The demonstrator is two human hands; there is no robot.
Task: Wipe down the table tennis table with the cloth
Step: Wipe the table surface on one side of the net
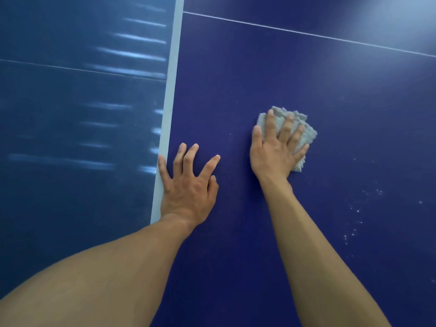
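1. The crumpled pale grey cloth (298, 132) lies mid-surface on the dark blue desk (283, 67), pinned under the spread right hand (274, 152).
2. Soft, light, bunches easily; press palm-flat.
3. The left hand (188, 185), fingers apart, braces at the desk's white left edge (168, 114).

The table tennis table (295, 79) was a deep, even navy blue, crossed at the far side by one thin white line (306, 33) running left to right. A wider pale grey-white band (168, 109) edged it on the left. Small white specks (356, 211) were scattered over the blue at the near right. The cloth (304, 128) was pale grey with a nubbly, pilled texture. Beyond the band, the surface on the left (59, 114) was a duller, greyer blue, streaked with light blue horizontal smears and marked by a faint pale line. A whitish glare washed the far right corner.
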